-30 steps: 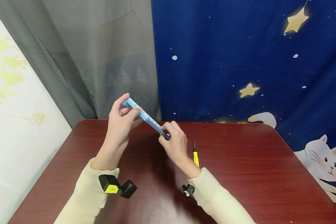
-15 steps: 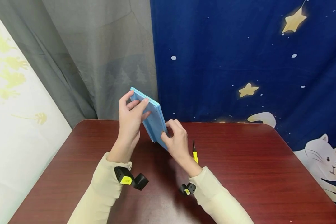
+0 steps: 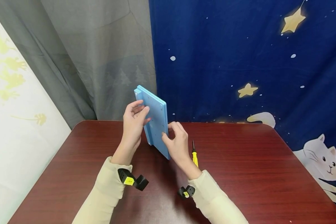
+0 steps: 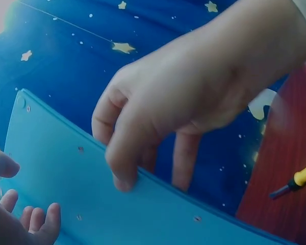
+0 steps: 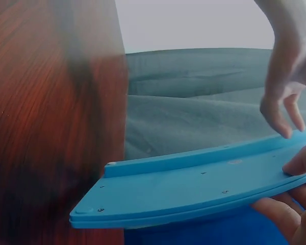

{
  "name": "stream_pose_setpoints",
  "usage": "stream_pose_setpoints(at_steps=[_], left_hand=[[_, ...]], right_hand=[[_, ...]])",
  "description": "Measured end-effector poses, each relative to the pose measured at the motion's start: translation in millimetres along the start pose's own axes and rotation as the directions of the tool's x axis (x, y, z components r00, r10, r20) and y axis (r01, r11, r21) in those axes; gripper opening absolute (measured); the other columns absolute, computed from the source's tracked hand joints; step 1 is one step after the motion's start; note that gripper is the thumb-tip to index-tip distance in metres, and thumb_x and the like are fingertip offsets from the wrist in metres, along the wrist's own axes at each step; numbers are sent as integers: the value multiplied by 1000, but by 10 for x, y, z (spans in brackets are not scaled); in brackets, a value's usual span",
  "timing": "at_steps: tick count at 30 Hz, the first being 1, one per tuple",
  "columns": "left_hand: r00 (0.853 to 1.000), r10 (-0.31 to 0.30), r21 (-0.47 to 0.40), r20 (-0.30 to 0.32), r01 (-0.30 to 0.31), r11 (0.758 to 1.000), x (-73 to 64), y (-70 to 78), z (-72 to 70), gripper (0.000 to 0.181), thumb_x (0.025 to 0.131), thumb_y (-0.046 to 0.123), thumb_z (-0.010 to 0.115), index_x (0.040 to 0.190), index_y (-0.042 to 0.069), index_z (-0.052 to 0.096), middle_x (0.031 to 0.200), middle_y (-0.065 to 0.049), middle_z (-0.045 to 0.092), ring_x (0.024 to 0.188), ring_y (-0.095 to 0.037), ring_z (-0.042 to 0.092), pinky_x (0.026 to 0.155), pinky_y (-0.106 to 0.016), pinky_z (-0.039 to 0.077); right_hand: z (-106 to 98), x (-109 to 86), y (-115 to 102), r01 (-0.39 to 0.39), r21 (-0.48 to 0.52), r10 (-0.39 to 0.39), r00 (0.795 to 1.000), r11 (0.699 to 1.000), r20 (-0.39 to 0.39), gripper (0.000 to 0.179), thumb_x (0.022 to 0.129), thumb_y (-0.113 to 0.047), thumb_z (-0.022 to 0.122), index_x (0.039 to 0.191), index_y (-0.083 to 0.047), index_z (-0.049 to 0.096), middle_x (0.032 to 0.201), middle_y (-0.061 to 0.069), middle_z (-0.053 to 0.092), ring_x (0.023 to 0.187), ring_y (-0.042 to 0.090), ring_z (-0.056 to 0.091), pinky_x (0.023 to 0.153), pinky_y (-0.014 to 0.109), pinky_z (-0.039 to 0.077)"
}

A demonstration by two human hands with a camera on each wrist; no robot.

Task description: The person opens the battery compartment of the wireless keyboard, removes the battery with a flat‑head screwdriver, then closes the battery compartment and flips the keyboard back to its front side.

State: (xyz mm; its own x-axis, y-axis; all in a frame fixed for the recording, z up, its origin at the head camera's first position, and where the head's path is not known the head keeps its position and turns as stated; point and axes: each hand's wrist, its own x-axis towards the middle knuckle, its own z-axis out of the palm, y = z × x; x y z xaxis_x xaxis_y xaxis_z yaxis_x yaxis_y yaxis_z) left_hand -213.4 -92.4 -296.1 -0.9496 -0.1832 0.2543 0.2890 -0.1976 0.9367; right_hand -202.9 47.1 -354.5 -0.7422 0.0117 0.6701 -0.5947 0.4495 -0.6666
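Fingers [image 3: 177, 126] of the right hand [image 3: 178, 143] pinch the right edge of a flat blue plastic slab [image 3: 158, 119], long axis steep, the left hand [image 3: 133, 126] loosely curled, gripping nothing, by its left side.

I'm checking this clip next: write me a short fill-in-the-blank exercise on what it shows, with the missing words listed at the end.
1. The grip pinching the blue panel is the person's ____ one.
2. A screwdriver with a handle coloured ____ lies on the table.
3. The screwdriver's tip points ____ from the person.
4. The star-printed curtain is dark ____.

Missing words: right; yellow; away; blue.
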Motion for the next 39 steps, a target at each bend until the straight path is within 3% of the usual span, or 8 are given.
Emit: stream_pose_setpoints(at_steps=[9, 21, 29, 39], left_hand=[[992, -128, 88, 3, 127, 988, -30, -392, -138, 34, 92, 8, 54, 124, 2, 45, 107, -8, 48, 98, -31, 49, 71, -25, 48], [957, -280, 188, -73, 289, 939, -78, -951, -315, 30, 91, 11, 55, 120, 3, 52, 100, -8, 55, 81, -20, 53, 73, -30, 48], [940, -329, 213, -92, 341, 916, -122, -1158, -399, 32, 90, 10, 54, 121, 2, 51, 105, -12, 55, 104, -28, 52, 69, -26, 47], [929, -353, 230, -114, 370, 900, -175, -1322, -469, 31, 90, 9, 54, 120, 2, 53, 103, -11, 57, 98, -28, 52, 68, -27, 48]], right_hand=[[-34, 21, 36, -11, 26, 13, 999, 1000, -51, 11, 75, -1, 67, 83, -6, 60, 85, 3, 58, 77, 14, 54, 65, 30, 45], [-23, 55, 46, -64, 56, 67, 995, 996, -67, 10, 79, -4, 66, 86, -5, 60, 86, 3, 57, 79, 14, 54, 66, 31, 45], [-30, 96, 45, -73, 76, 80, 992, 994, -95, 11, 79, -3, 67, 87, -4, 60, 86, 4, 58, 79, 14, 56, 70, 30, 47], [-55, 143, 95, -78, 130, 95, 988, 988, -125, 13, 78, -3, 68, 88, -2, 60, 86, 6, 59, 76, 16, 59, 69, 32, 47]])
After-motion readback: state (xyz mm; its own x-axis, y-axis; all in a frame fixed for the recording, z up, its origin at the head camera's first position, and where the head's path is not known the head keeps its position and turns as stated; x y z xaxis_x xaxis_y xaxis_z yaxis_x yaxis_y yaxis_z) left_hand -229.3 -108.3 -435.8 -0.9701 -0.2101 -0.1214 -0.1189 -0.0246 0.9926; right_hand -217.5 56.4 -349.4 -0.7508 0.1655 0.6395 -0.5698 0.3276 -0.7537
